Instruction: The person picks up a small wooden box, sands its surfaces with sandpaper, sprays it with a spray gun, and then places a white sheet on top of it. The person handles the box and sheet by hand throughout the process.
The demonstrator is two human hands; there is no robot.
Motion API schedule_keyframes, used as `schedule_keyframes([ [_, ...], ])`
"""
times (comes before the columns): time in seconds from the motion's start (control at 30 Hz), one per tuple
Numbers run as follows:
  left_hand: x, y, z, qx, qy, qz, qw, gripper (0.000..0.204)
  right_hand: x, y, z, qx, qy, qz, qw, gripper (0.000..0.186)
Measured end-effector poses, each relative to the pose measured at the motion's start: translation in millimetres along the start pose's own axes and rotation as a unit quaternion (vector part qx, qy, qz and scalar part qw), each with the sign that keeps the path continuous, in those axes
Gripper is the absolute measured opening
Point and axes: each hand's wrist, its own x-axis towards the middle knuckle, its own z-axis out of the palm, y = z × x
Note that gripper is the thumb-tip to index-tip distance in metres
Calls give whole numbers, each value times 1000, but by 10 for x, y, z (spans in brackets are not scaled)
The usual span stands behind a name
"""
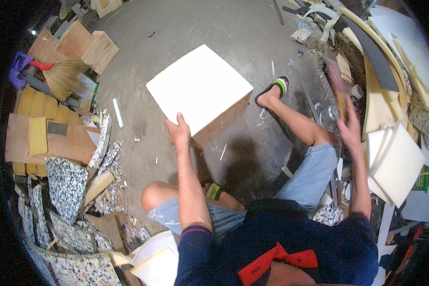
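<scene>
In front of me on the floor stands a wooden box with brown sides. A square white slab, apparently foam, forms its top. My left hand grips the near left edge of this top, one digit lying on the white surface and the others partly hidden at the side. Out to the right, beyond my bent knee, my right hand is closed around a brush with a wooden-coloured handle and a pinkish head. Motion smears the brush head, and its tip points away from me.
Foam sheets lean and pile along the right. A metal strip lies beside my sandalled foot. On the left are speckled foam offcuts, a straw broom and wooden boxes. A white stick lies on the floor.
</scene>
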Motion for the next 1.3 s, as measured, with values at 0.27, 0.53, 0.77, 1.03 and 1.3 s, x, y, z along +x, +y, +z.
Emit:
schedule_keyframes([
  [0.27, -120, 208, -32, 16, 14, 5, 1000, 55, 1280, -1826, 2787, -8, -296, -90, 951, 56],
  [0.53, -122, 160, -31, -20, 28, 55, 998, 60, 1074, -2769, 3451, -105, -367, -240, 893, 34],
  [0.77, -110, 118, 10, 57, 37, 14, 998, 67, 1186, -2694, 3601, -119, -337, -230, 905, 39],
  [1.03, -143, 219, -73, 23, 23, -1, 999, 56, 1271, -2708, 3515, -182, -340, -204, 900, 49],
  [1.3, -86, 8, 13, 33, 35, 24, 999, 63, 1105, -2880, 3345, -193, -342, -211, 895, 51],
])
